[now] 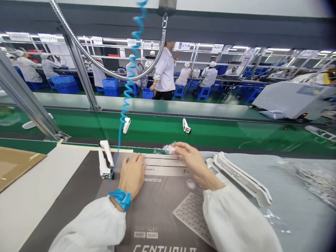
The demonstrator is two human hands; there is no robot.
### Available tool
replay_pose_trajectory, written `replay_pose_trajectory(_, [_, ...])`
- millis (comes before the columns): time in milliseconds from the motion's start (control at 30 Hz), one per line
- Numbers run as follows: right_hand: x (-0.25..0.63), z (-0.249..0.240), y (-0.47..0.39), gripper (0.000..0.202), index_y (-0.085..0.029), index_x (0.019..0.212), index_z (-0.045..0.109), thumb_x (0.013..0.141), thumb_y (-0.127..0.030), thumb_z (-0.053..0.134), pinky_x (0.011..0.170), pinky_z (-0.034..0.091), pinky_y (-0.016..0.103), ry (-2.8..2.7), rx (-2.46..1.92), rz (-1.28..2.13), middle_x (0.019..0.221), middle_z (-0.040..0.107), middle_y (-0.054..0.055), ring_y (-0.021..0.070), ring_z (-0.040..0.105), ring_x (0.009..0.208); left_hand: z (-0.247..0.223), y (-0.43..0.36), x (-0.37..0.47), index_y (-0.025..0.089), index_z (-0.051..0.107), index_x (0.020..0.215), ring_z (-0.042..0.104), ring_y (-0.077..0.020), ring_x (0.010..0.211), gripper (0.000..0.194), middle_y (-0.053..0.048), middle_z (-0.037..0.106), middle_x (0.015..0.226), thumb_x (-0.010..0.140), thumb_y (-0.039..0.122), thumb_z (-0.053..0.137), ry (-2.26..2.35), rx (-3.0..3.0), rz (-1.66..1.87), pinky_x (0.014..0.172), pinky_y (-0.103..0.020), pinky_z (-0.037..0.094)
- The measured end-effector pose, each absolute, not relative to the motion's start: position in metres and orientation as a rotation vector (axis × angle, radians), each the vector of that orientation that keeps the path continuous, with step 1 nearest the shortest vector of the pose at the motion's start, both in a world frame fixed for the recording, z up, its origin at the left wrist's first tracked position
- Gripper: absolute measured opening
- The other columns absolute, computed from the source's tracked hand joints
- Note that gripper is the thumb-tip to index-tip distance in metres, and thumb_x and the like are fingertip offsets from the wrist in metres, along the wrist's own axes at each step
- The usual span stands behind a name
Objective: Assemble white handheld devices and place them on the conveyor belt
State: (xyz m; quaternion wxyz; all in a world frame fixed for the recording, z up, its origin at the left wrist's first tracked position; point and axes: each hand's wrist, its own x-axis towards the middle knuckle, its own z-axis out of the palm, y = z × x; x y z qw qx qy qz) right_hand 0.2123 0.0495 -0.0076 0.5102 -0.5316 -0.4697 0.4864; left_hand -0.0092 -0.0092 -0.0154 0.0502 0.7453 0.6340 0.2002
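Observation:
My left hand (pixel 132 175) lies palm down with fingers stretched on a dark printed sheet or box (pixel 157 206) marked MONTECH. A blue wrist strap (pixel 122 198) circles that wrist, and a coiled blue cord (pixel 128 91) runs up from it. My right hand (pixel 193 164) reaches over the far edge of the printed surface, fingers extended and slightly apart. Its fingertips are beside crumpled clear plastic (pixel 168 149); whether they touch it I cannot tell. Left of my left hand are white handle-shaped parts (pixel 106 159). Long white plastic shells (pixel 243 178) lie right of my right hand.
A green conveyor (pixel 154 127) crosses ahead, bearing a white part (pixel 126 125) and another white part (pixel 186 126). Clear bags of small pieces (pixel 312 175) lie at right, cardboard (pixel 18 164) at left. A metal hose (pixel 105 66) hangs overhead. Beyond, a person (pixel 165 73) stands.

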Motion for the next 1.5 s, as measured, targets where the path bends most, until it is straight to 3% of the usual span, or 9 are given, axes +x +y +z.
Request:
replay_pose_trajectory(133, [0.247, 0.005, 0.124, 0.022, -0.019, 0.101, 0.067, 0.081, -0.026, 0.06, 0.088, 0.049, 0.04, -1.417, -1.641, 0.617, 0.102, 0.071, 0.009, 0.0225, 0.066, 0.092, -0.016, -0.008, -0.008, 0.016, 0.061, 0.115, 0.054, -0.029, 0.126, 0.027, -0.015, 0.059, 0.134, 0.097, 0.018, 0.041, 1.924, 2.271, 0.584, 0.105, -0.051, 0.037])
replay_pose_trajectory(333, [0.256, -0.007, 0.184, 0.032, -0.017, 0.107, 0.063, 0.075, -0.015, 0.061, 0.102, 0.036, 0.047, -1.461, -1.798, 0.379, 0.121, 0.063, 0.018, 0.0317, 0.054, 0.117, -0.018, -0.01, -0.01, 0.016, 0.062, 0.112, 0.054, -0.0278, 0.124, 0.025, -0.014, 0.061, 0.129, 0.095, 0.017, 0.043, 1.855, 2.237, 0.681, 0.106, -0.051, 0.035])
replay_pose_trajectory(600, [0.238, 0.005, 0.176, 0.03, -0.017, 0.11, 0.061, 0.081, -0.018, 0.055, 0.086, 0.05, 0.045, -1.497, -1.658, 0.481, 0.105, 0.066, 0.013, 0.026, 0.062, 0.095, -0.013, -0.004, -0.012, 0.017, 0.062, 0.104, 0.062, -0.025, 0.107, 0.018, -0.009, 0.067, 0.112, 0.09, 0.015, 0.05, 1.71, 1.963, 0.977, 0.097, -0.043, 0.046])
replay_pose_trajectory(700, [0.233, 0.039, 0.146, 0.027, -0.02, 0.109, 0.062, 0.083, -0.027, 0.059, 0.071, 0.054, 0.038, -1.555, -1.498, 0.616, 0.1, 0.067, 0.009, 0.0206, 0.064, 0.08, -0.005, -0.004, -0.012, 0.015, 0.058, 0.116, 0.059, -0.0235, 0.117, 0.026, -0.012, 0.064, 0.123, 0.092, 0.021, 0.051, 1.618, 1.833, 1.23, 0.104, -0.041, 0.044])
replay_pose_trajectory(867, [0.206, 0.073, 0.074, 0.023, -0.022, 0.096, 0.067, 0.077, -0.034, 0.071, 0.071, 0.047, 0.033, -1.669, -1.161, 0.86, 0.096, 0.07, 0.006, 0.018, 0.062, 0.08, 0.01, -0.015, -0.006, 0.016, 0.044, 0.139, 0.041, -0.0256, 0.14, 0.055, -0.015, 0.046, 0.148, 0.091, 0.041, 0.057, 1.433, 1.763, 1.339, 0.116, -0.045, 0.032])
replay_pose_trajectory(1000, [0.182, 0.057, 0.029, 0.017, -0.023, 0.092, 0.067, 0.086, -0.038, 0.063, 0.062, 0.041, 0.029, -1.703, -1.191, 0.903, 0.082, 0.067, 0.001, 0.015, 0.055, 0.066, 0.014, -0.028, 0.006, 0.016, 0.057, 0.116, 0.07, -0.0199, 0.086, 0.04, -0.012, 0.07, 0.109, 0.091, 0.047, 0.052, 1.035, 1.531, 0.897, 0.078, -0.034, 0.055])
replay_pose_trajectory(1100, [0.179, 0.043, 0.011, 0.019, -0.026, 0.097, 0.067, 0.093, -0.039, 0.053, 0.07, 0.043, 0.032, -1.784, -1.183, 0.735, 0.09, 0.068, 0.002, 0.0183, 0.059, 0.077, 0.013, -0.032, 0.01, 0.016, 0.059, 0.092, 0.06, -0.0114, 0.054, 0.029, -0.006, 0.07, 0.084, 0.092, 0.042, 0.049, 1.034, 1.454, 0.819, 0.056, -0.025, 0.048])
replay_pose_trajectory(1233, [0.189, 0.043, 0.003, 0.011, -0.028, 0.095, 0.066, 0.093, -0.035, 0.058, 0.086, 0.039, 0.038, -2.127, -1.085, 0.262, 0.107, 0.069, 0.004, 0.0231, 0.06, 0.099, 0.013, -0.029, 0.005, 0.016, 0.061, 0.094, 0.056, -0.0097, 0.051, 0.024, -0.003, 0.069, 0.085, 0.09, 0.037, 0.05, 1.114, 1.509, 0.858, 0.055, -0.024, 0.046])
replay_pose_trajectory(1500, [0.187, 0.043, 0.002, 0.014, -0.026, 0.094, 0.063, 0.096, -0.018, 0.052, 0.09, 0.027, 0.039, -2.429, -0.952, -0.486, 0.099, 0.074, 0.001, 0.0185, 0.059, 0.094, 0.016, -0.027, -0.005, 0.019, 0.066, 0.095, 0.053, -0.0109, 0.047, 0.02, -0.002, 0.072, 0.081, 0.087, 0.031, 0.052, 1.192, 1.59, 0.758, 0.049, -0.024, 0.042])
